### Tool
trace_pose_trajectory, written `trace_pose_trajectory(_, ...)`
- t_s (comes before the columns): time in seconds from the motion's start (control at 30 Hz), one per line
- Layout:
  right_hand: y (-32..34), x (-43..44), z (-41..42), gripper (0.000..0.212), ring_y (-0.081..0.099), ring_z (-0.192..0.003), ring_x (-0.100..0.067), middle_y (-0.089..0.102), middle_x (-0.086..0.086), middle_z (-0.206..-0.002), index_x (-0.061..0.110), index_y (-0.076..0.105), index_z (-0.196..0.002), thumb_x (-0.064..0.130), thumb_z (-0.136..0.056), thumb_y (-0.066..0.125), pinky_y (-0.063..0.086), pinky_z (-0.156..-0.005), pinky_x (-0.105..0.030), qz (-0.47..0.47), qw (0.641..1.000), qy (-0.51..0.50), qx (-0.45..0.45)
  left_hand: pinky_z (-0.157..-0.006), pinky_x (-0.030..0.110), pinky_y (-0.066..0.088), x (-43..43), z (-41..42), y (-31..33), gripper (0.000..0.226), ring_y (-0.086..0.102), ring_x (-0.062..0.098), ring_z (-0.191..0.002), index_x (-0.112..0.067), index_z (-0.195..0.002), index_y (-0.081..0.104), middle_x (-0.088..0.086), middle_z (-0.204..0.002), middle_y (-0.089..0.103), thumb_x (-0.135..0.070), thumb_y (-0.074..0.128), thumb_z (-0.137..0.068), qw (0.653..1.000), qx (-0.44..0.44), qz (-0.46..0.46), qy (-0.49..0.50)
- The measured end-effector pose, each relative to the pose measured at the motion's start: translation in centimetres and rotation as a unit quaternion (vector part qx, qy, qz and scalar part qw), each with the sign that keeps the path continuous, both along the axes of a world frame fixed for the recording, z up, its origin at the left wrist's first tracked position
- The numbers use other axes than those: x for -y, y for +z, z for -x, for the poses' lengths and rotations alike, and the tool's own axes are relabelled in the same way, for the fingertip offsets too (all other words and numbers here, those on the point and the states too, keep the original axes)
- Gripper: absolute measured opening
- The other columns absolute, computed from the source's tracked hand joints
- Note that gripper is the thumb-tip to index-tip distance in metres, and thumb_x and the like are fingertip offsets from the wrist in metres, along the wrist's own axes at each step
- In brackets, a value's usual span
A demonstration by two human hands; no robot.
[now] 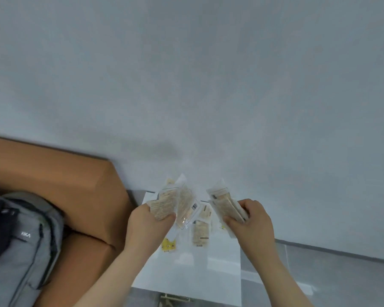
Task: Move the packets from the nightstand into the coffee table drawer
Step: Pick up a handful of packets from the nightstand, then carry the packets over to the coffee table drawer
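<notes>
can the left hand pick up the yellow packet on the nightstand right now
Probably not: the left hand is full of packets, though the yellow packet lies uncovered close by it.

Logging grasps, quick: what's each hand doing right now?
Left hand: grips a fan of clear plastic tan-filled packets.
Right hand: grips a second stack of them.

My left hand (149, 220) is raised in front of me, fingers curled round a fan of packets (171, 202). My right hand (251, 220) mirrors it just beside, gripping a second stack of packets (225, 202), both forearms bare.
</notes>
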State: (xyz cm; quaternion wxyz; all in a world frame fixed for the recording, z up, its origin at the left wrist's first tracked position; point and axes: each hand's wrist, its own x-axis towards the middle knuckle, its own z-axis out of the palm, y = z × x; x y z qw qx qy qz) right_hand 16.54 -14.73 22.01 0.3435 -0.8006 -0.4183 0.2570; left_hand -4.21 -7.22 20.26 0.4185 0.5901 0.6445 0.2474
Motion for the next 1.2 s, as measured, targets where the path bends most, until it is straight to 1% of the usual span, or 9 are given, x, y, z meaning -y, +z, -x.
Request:
trace_pose_trajectory(0.1,3.5,1.3,-1.4,0.017,0.054,-0.066,-0.013,0.057,0.003,-0.075,0.022,0.054,-0.078,0.015,-0.076,0.069,0.038,-0.054,-0.023,-0.028,0.999,-0.015,-0.009,-0.043,0.027,0.035,0.9,-1.1,3.3,0.035,0.043,0.014,-0.042,-0.012,-0.049,0.048,0.0,-0.042,0.047,-0.02,0.071,-0.073,1.0,-0.009,-0.025,-0.003)
trace_pose_trajectory(0.2,6.8,3.0,-3.0,0.019,0.054,-0.06,-0.012,0.059,0.005,-0.069,0.022,0.052,-0.083,0.018,-0.077,0.07,0.04,-0.051,-0.022,-0.038,0.999,-0.014,-0.015,-0.048,0.031,0.045,2.4,-2.6,6.4,0.024,0.057,0.017,-0.049,-0.009,-0.058,0.061,0.006,-0.053,0.061,-0.025,0.074,-0.07,0.999,0.015,-0.032,0.003)
trace_pose_trajectory(0.27,8.8,4.4,-4.0,0.019,0.054,-0.057,-0.008,0.06,0.006,-0.068,0.022,0.053,-0.083,0.02,-0.076,0.071,0.038,-0.048,-0.018,-0.052,0.998,-0.018,-0.011,-0.048,0.033,0.046,3.7,-3.7,8.3,0.027,0.057,0.019,-0.049,-0.006,-0.061,0.064,0.009,-0.056,0.064,-0.031,0.072,-0.064,0.999,0.038,-0.037,0.003)
trace_pose_trajectory(0.43,13.2,7.3,-5.7,0.021,0.058,-0.063,-0.005,0.064,0.007,-0.073,0.024,0.056,-0.087,0.02,-0.075,0.073,0.045,-0.054,-0.024,-0.086,0.996,-0.035,-0.007,-0.045,0.027,0.04,6.1,-5.9,12.5,0.02,0.05,0.016,-0.046,-0.004,-0.06,0.063,0.012,-0.053,0.061,-0.015,0.075,-0.07,0.995,0.076,-0.061,-0.003)
trace_pose_trajectory(0.6,17.8,9.0,-5.9,0.019,0.059,-0.065,-0.005,0.065,0.008,-0.074,0.025,0.058,-0.089,0.019,-0.077,0.072,0.048,-0.056,-0.025,-0.137,0.989,-0.057,0.008,-0.051,0.036,0.047,5.9,-7.2,16.7,0.022,0.057,0.024,-0.053,0.005,-0.07,0.065,0.023,-0.065,0.064,-0.013,0.077,-0.071,0.988,0.11,-0.101,-0.036)
trace_pose_trajectory(0.77,22.5,9.5,-4.9,0.019,0.06,-0.064,-0.004,0.065,0.009,-0.073,0.026,0.057,-0.088,0.02,-0.077,0.072,0.048,-0.056,-0.025,-0.19,0.976,-0.098,0.046,-0.054,0.041,0.051,4.4,-7.6,21.7,0.017,0.064,0.034,-0.065,-0.002,-0.069,0.067,0.017,-0.066,0.067,-0.014,0.078,-0.07,0.971,0.165,-0.148,-0.09)
trace_pose_trajectory(0.9,26.0,9.5,-3.1,0.019,0.061,-0.065,-0.006,0.065,0.008,-0.074,0.026,0.057,-0.088,0.02,-0.077,0.072,0.053,-0.06,-0.033,-0.231,0.958,-0.153,0.071,-0.053,0.046,0.051,2.8,-7.4,25.9,0.018,0.063,0.032,-0.062,-0.006,-0.066,0.067,0.013,-0.063,0.066,-0.017,0.08,-0.068,0.953,0.2,-0.17,-0.149)
trace_pose_trajectory(1.03,28.9,10.4,-1.9,0.018,0.061,-0.066,-0.008,0.065,0.008,-0.075,0.027,0.058,-0.087,0.023,-0.077,0.073,0.055,-0.064,-0.039,-0.261,0.936,-0.216,0.094,-0.056,0.043,0.054,1.9,-7.8,29.6,0.01,0.064,0.022,-0.06,-0.013,-0.067,0.07,0.006,-0.066,0.069,-0.012,0.079,-0.072,0.93,0.238,-0.179,-0.216)
trace_pose_trajectory(1.2,31.5,14.1,-2.1,0.019,0.062,-0.069,-0.004,0.066,0.014,-0.078,0.029,0.058,-0.088,0.024,-0.078,0.073,0.056,-0.064,-0.035,-0.276,0.909,-0.281,0.136,-0.058,0.036,0.056,3.5,-10.8,32.3,0.018,0.066,0.009,-0.061,-0.026,-0.069,0.071,-0.006,-0.069,0.071,-0.011,0.08,-0.072,0.889,0.298,-0.179,-0.298)
